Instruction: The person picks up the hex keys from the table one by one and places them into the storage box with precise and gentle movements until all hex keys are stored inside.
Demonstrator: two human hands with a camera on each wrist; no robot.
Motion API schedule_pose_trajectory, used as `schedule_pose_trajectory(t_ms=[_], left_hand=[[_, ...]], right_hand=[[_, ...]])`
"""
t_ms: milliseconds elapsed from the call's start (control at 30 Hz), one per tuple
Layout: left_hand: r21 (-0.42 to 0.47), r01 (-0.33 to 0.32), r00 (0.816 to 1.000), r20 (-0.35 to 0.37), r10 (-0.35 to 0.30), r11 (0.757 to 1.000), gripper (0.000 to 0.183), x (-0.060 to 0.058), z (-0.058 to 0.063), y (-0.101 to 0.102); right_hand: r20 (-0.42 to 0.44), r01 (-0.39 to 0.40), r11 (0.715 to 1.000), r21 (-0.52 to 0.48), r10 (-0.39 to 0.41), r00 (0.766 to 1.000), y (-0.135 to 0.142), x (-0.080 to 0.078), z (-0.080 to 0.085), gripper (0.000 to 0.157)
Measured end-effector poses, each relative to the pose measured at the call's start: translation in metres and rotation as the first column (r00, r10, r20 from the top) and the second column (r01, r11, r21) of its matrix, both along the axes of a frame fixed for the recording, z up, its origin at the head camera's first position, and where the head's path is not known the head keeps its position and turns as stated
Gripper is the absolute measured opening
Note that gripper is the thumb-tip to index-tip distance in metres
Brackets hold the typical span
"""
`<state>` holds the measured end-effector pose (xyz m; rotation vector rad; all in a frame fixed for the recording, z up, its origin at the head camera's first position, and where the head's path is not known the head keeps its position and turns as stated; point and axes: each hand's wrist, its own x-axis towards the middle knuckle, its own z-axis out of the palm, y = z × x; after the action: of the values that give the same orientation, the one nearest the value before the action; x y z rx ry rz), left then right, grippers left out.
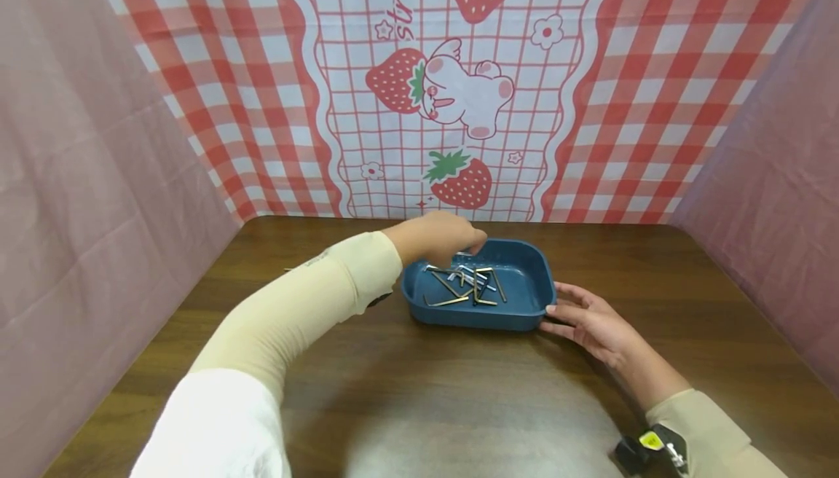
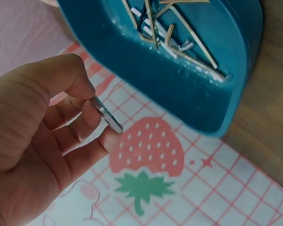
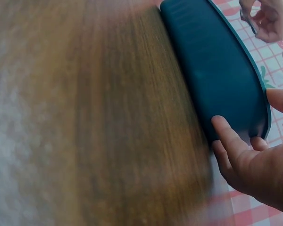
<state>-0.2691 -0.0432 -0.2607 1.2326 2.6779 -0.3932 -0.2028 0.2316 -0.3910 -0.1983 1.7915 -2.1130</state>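
A blue rectangular tray (image 1: 481, 318) stands on the wooden table, with several brass-coloured, silver and black hex keys (image 1: 455, 297) lying loose in it. My left hand (image 1: 442, 236) is over the tray's far left corner. In the left wrist view, its thumb and fingers pinch a short silver metal piece that looks like a hex key (image 2: 108, 116); part of it is hidden by the fingers. At the tray's right end, my right hand (image 1: 593, 328) rests spread fingers against the outer wall. Its thumb (image 3: 279, 101) touches near the rim in the right wrist view.
A red-and-white checked cloth (image 1: 249, 84) with strawberry prints hangs behind the table (image 1: 406, 405). Pink cloth (image 1: 85, 194) stands at both sides. A thin brass-coloured end (image 1: 288, 269) shows beyond my left forearm.
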Motion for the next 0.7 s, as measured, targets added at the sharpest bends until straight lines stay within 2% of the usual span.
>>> schedule_pose_trajectory(t_ms=[300,500,700], left_hand=[[-0.006,-0.011,0.995,0.094,0.011,1.000,0.040,-0.019,-0.019,0.021],[0.008,-0.059,0.989,0.133,0.058,0.998,0.040,-0.034,-0.027,0.022],[0.026,-0.113,0.976,0.188,0.106,0.993,0.038,-0.043,-0.035,0.019]], right_hand=[[-0.009,-0.009,1.000,0.002,0.009,1.000,0.000,0.000,-0.001,0.072],[-0.004,-0.013,1.000,-0.015,0.013,1.000,0.001,0.001,-0.002,0.072],[-0.011,-0.008,0.999,-0.031,0.007,1.000,0.002,0.000,-0.003,0.072]])
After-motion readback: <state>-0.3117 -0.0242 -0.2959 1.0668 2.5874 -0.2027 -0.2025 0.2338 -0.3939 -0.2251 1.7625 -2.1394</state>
